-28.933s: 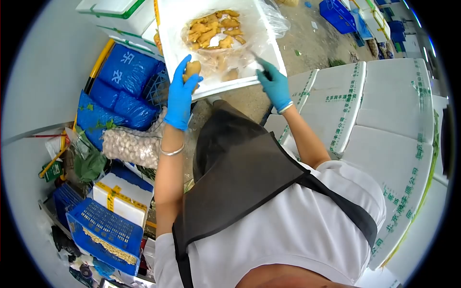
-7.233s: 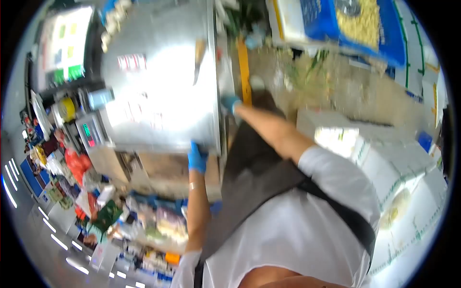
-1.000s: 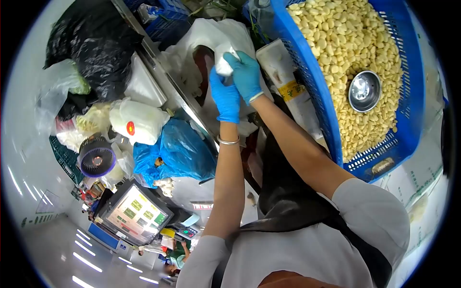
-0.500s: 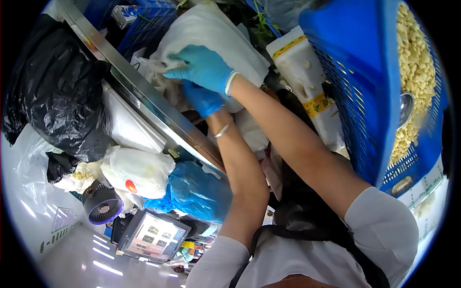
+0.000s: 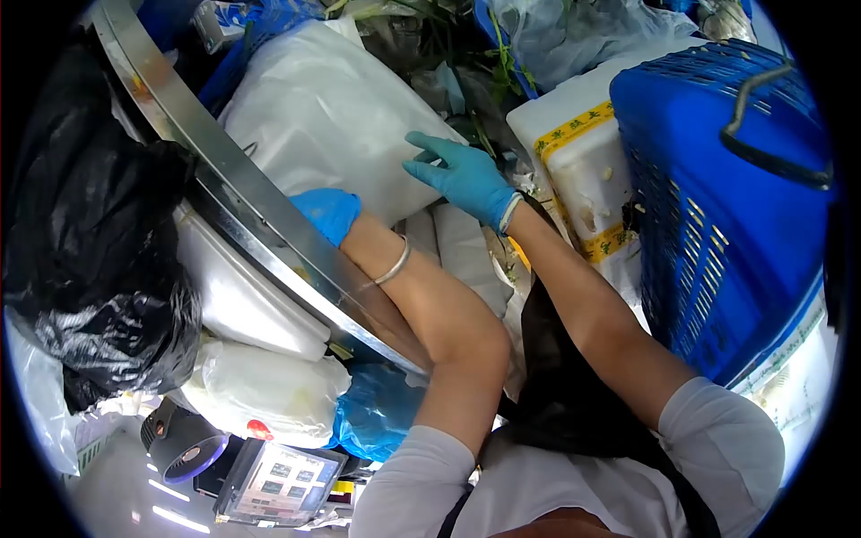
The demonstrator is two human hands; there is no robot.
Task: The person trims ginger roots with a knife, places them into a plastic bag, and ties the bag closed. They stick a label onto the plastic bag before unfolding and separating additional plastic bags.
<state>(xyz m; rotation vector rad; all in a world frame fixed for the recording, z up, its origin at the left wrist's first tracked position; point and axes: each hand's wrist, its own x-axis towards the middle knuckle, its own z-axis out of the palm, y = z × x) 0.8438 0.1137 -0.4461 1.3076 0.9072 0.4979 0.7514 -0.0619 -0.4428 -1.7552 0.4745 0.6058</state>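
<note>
A large white plastic bag point(image 5: 327, 112), full and rounded, lies in front of me, beyond the steel counter edge. My left hand point(image 5: 327, 213), in a blue glove, is at the bag's near left side, beside the steel edge. Its fingers are hidden, so what it grips cannot be made out. My right hand point(image 5: 466, 182), in a teal glove, is at the bag's right end with fingers apart and nothing held in them. Its fingertips reach toward the bag's surface; whether they touch is unclear. Pale wrapped bundles point(image 5: 466, 255) lie below the bag, between my forearms.
A steel edge point(image 5: 260, 211) runs diagonally at left. Past it are a black bag point(image 5: 99, 260), a filled white bag point(image 5: 265, 390), a small fan point(image 5: 184, 444) and a screen point(image 5: 282, 484). At right stand a taped foam box point(image 5: 587, 170) and a blue basket point(image 5: 708, 206).
My right hand has moved right and down from the bag's left end. My left hand has shifted left and down. The view has turned, and the pale pieces in the basket no longer show.
</note>
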